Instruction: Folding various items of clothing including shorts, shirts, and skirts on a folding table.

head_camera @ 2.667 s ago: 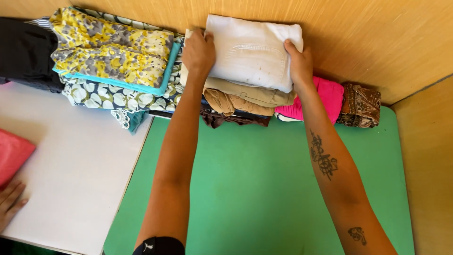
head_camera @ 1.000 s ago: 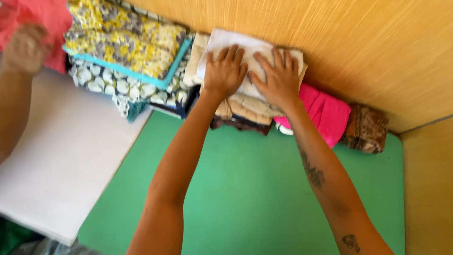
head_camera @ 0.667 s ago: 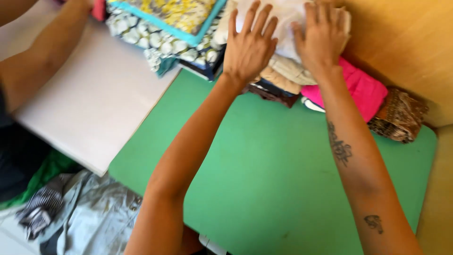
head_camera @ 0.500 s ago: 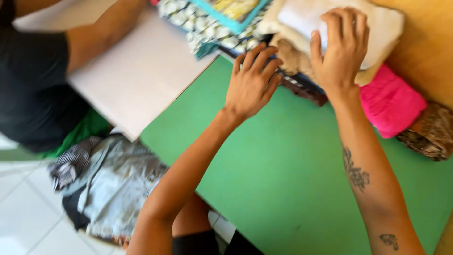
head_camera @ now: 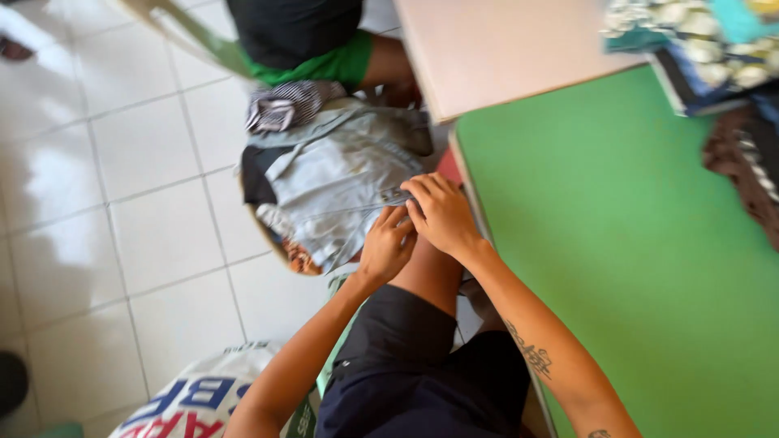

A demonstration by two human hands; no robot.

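Pale grey-blue denim garment, crumpled and unfolded, lies on top of a heap of loose clothes in a low container on the white tiled floor, just beside the left edge of the green tabletop. Both of the person's hands meet at the garment's near right edge: the right hand is curled over the cloth with its fingers pinching it, and the left hand is closed on the fabric just below. The garment has not been lifted; it rests on the heap, above a striped black-and-white piece. Judging from this, picking it up is only beginning and any folding remains to be done. Folded patterned fabrics already sit stacked at the far right corner of the green tabletop. Another person in green and black sits near the adjoining pale pink tabletop.
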